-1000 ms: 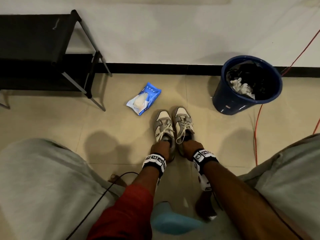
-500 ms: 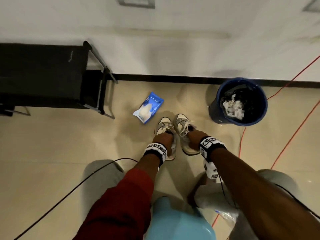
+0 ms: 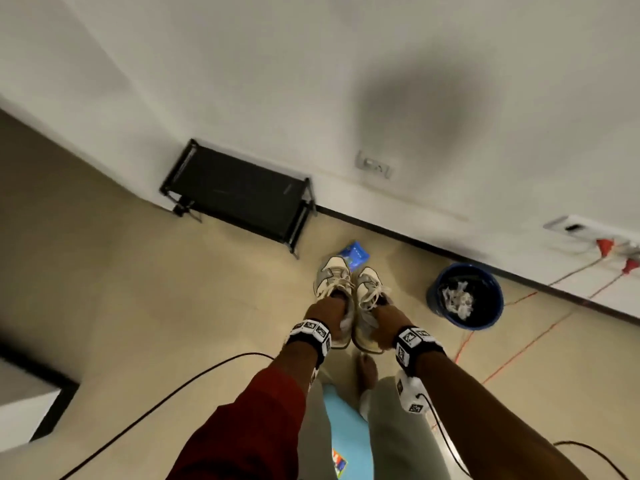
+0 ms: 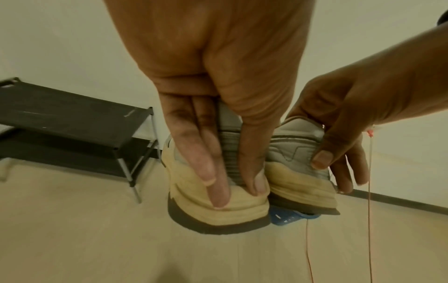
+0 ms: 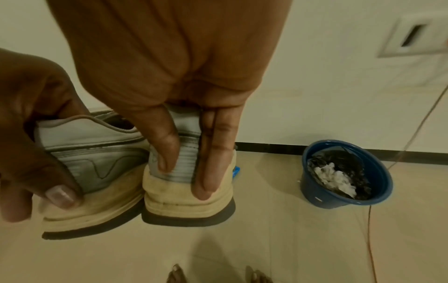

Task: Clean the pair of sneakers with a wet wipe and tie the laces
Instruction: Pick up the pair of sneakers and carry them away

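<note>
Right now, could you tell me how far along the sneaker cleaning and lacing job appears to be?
Done: crumpled white wipes lie in the blue bin, so wiping looks finished. In hand: the left hand grips the heel of the left sneaker, the right hand the heel of the right sneaker, both lifted. Left: the head view is too blurred to judge the laces.

Home room: tiled floor [image 3: 173,289], shoe rack [image 3: 239,195]
</note>
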Tool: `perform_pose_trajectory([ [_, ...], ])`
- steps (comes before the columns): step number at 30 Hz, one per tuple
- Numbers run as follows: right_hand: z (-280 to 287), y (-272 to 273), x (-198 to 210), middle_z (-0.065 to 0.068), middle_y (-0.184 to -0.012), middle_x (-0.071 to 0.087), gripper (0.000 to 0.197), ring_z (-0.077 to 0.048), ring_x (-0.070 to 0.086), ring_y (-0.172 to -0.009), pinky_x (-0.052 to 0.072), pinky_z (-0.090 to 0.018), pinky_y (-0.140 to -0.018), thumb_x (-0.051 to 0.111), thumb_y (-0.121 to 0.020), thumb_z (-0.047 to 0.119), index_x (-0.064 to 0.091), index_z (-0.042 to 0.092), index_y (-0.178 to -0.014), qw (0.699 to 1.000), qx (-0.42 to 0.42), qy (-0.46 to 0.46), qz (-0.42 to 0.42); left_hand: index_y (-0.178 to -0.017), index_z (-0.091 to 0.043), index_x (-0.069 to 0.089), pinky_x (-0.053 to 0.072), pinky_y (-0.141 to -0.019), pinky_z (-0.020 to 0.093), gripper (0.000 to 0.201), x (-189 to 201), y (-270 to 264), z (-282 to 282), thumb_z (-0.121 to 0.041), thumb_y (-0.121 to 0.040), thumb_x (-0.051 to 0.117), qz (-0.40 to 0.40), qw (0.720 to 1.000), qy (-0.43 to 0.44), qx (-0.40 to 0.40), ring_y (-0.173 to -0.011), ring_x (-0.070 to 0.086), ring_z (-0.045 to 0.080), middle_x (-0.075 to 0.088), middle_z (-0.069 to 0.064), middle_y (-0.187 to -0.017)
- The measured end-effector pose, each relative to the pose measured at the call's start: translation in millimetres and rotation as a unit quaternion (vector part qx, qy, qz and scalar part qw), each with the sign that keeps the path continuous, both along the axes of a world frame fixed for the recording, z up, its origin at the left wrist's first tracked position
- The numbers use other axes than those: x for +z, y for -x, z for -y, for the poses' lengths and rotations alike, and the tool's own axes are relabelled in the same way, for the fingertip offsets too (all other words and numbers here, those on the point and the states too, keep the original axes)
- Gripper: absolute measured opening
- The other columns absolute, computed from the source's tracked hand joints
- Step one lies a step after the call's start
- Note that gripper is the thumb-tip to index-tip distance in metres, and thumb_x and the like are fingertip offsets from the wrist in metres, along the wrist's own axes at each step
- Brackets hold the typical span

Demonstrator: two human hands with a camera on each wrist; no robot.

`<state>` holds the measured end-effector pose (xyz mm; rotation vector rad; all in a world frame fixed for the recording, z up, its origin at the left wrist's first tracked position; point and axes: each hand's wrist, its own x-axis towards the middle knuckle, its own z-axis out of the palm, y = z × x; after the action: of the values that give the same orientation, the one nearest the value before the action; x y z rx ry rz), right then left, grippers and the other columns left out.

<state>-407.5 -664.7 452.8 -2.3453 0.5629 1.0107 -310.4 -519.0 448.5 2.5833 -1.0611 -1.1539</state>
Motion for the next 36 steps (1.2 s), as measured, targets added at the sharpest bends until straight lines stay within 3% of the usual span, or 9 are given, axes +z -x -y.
perform_pose_trajectory([
  [3,-29.5,-13.6,34.2,-0.015,-0.116,0.063,0.037,-0.035,0.062,-0.104,0.05,-0.036,-0.082,0.061,-0.082,0.027,0.057,0.014,-0.117,0.999,0.049,0.002,-0.001,-0.121,-0.01,0.06,0.053,-0.088,0.042,0.05,39.3,-1.3,-40.1,-0.022,-0.076,0.079,0.004,0.997,-0.029,0.065,-0.108,0.063,0.037,0.065,0.015,-0.117],
  [7,-72.3,-40.7,63.0,-0.011,-0.117,0.062,0.04,-0.034,0.061,-0.104,0.049,-0.036,-0.083,0.057,-0.085,0.035,0.055,0.017,-0.12,0.994,0.107,0.001,0.024,-0.095,-0.012,0.073,0.054,-0.079,0.035,0.025,80.6,-11.5,-87.9,-0.025,-0.075,0.077,0.01,0.987,-0.043,0.155,-0.096,0.068,0.033,0.071,0.012,-0.1],
  [11,-122.9,-86.4,62.8,-0.01,-0.121,0.06,0.053,-0.034,0.059,-0.105,0.049,-0.039,-0.088,0.041,-0.078,0.054,0.054,0.02,-0.117,0.983,0.173,-0.01,0.062,-0.091,-0.014,0.075,0.052,-0.076,0.032,0.02,106.1,-35.6,-149.9,-0.025,-0.075,0.076,0.037,0.976,-0.037,0.213,-0.092,0.068,0.034,0.072,0.013,-0.097],
  [14,-165.2,-125.2,62.7,-0.012,-0.119,0.059,0.049,-0.035,0.059,-0.106,0.048,-0.04,-0.091,0.042,-0.078,0.049,0.054,0.019,-0.115,0.973,0.224,0.005,0.058,-0.095,-0.014,0.074,0.054,-0.079,0.034,0.024,115.7,-60.9,-203.6,-0.024,-0.074,0.077,0.056,0.97,-0.055,0.23,-0.094,0.068,0.034,0.071,0.013,-0.1],
  [19,-258.8,-176.4,123.0,-0.013,-0.118,0.059,0.033,-0.034,0.058,-0.106,0.046,-0.034,-0.089,0.052,-0.089,0.034,0.055,0.014,-0.116,0.966,0.247,0.01,0.076,-0.092,-0.015,0.073,0.053,-0.079,0.032,0.026,123.4,-112.4,-296.0,-0.031,-0.074,0.078,0.076,0.96,-0.047,0.265,-0.095,0.068,0.032,0.072,0.011,-0.099],
  [25,-344.4,-239.1,119.9,-0.01,-0.114,0.06,0.053,-0.032,0.059,-0.107,0.047,-0.036,-0.088,0.034,-0.082,0.056,0.056,0.018,-0.111,0.976,0.188,-0.014,0.105,-0.093,-0.017,0.074,0.051,-0.079,0.031,0.025,142.3,-185.9,-388.4,-0.033,-0.075,0.078,0.092,0.959,-0.064,0.259,-0.098,0.067,0.031,0.072,0.01,-0.102],
  [28,-365.7,-266.2,131.4,-0.011,-0.115,0.061,0.035,-0.032,0.059,-0.107,0.044,-0.034,-0.08,0.051,-0.089,0.033,0.057,0.016,-0.119,0.988,0.131,0.022,0.075,-0.097,-0.016,0.073,0.051,-0.08,0.032,0.023,146.5,-230.0,-410.3,-0.032,-0.08,0.073,0.101,0.963,-0.065,0.24,-0.1,0.066,0.032,0.071,0.011,-0.105],
  [33,-368.1,-318.9,102.7,-0.01,-0.118,0.063,0.035,-0.031,0.059,-0.108,0.046,-0.035,-0.087,0.049,-0.094,0.037,0.056,0.016,-0.121,0.997,0.023,0.011,0.075,-0.106,-0.014,0.071,0.051,-0.085,0.034,0.022,128.0,-313.0,-401.9,-0.024,-0.088,0.065,0.098,0.977,-0.058,0.182,-0.105,0.065,0.03,0.069,0.01,-0.113],
  [36,-359.3,-354.3,79.1,-0.009,-0.113,0.064,0.034,-0.031,0.061,-0.103,0.046,-0.033,-0.081,0.046,-0.094,0.043,0.059,0.02,-0.116,0.997,-0.023,0.021,0.069,-0.114,-0.014,0.07,0.053,-0.089,0.036,0.03,104.1,-364.1,-385.9,-0.022,-0.085,0.069,0.073,0.987,-0.055,0.136,-0.108,0.064,0.031,0.069,0.01,-0.116],
])
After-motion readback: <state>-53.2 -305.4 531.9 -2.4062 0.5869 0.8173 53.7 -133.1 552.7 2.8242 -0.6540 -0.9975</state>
